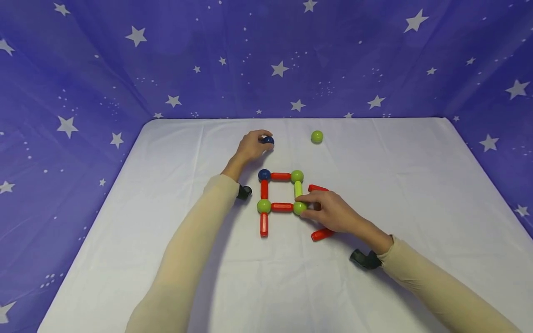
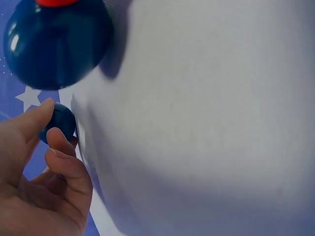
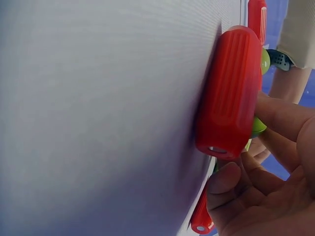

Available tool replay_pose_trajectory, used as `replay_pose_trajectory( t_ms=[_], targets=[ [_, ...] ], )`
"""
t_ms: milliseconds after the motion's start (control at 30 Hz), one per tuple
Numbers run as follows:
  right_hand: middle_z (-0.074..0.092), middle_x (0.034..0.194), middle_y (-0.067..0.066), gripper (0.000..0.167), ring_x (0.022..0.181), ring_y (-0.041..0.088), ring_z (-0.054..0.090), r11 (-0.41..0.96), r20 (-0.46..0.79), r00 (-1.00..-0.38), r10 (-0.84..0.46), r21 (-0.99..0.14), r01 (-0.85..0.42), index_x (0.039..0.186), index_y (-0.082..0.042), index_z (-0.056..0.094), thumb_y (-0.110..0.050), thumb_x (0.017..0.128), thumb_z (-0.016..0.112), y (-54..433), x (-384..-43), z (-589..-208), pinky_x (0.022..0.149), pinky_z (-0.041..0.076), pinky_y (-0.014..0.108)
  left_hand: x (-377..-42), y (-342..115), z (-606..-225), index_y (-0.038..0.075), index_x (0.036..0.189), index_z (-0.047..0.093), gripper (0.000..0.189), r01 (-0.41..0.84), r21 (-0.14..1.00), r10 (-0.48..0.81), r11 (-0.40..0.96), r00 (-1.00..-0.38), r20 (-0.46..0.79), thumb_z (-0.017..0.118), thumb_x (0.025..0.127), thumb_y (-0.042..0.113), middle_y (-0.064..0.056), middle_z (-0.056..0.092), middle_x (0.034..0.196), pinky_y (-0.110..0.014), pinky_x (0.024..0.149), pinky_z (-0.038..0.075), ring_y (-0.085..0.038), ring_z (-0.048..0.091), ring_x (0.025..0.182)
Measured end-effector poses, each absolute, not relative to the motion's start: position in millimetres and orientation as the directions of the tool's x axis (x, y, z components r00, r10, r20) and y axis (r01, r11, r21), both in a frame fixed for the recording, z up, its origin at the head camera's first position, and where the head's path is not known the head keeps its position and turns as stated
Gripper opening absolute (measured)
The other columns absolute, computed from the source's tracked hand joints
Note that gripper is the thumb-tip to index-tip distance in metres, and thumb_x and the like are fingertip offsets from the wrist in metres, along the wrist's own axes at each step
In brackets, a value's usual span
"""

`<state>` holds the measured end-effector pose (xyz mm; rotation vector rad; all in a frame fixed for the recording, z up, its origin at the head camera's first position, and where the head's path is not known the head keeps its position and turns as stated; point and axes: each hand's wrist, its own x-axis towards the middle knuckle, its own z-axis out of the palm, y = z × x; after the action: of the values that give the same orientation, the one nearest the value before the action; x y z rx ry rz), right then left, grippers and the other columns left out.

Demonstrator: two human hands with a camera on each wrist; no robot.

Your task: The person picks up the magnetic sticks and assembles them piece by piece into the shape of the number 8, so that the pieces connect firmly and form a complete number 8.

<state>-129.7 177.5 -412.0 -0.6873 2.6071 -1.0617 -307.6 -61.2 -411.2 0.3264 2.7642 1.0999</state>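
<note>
At the back of the table my left hand pinches a dark blue ball between thumb and fingertips; the left wrist view shows the same ball. A flat square of magnetic rods and balls lies in front of it. Its corners are a blue ball and three green ones, joined by red rods and one light green rod. Another red rod extends toward me from the near left green ball. My right hand grips the near right green ball between thumb and fingers.
A loose green ball lies at the back, right of my left hand. Two red rods, one beyond and one nearer, lie beside my right hand, partly covered by it. White cloth covers the table; a starry purple curtain surrounds it.
</note>
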Motion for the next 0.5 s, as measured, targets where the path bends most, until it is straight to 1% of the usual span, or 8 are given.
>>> replay_pose_trajectory(
  t_ms=[267,500],
  targets=[
    [0.067,0.098,-0.006,0.04,0.073,0.015,0.053,0.624,-0.043,-0.861,-0.506,-0.708,-0.331,0.124,-0.008,0.069,-0.012,0.085,0.079,178.0,-130.2,-412.5,0.061,0.045,0.025,-304.7,-62.1,-410.6,0.013,0.134,0.061,0.04,0.145,0.68,0.242,0.719,-0.969,-0.049,0.065,0.096,0.023,-0.016,0.061,0.129,-0.041,0.104,0.037,-0.03,0.054,0.12],
    [0.065,0.093,-0.008,0.041,0.072,0.016,0.052,0.639,-0.052,-0.864,-0.5,-0.696,-0.328,0.123,-0.009,0.07,-0.013,0.084,0.079,176.6,-130.0,-411.0,0.059,0.043,0.026,-305.2,-64.8,-413.8,0.011,0.136,0.059,0.042,0.142,0.701,0.231,0.699,-0.972,-0.034,0.066,0.095,0.022,-0.017,0.061,0.127,-0.041,0.102,0.039,-0.03,0.055,0.117]
  ],
)
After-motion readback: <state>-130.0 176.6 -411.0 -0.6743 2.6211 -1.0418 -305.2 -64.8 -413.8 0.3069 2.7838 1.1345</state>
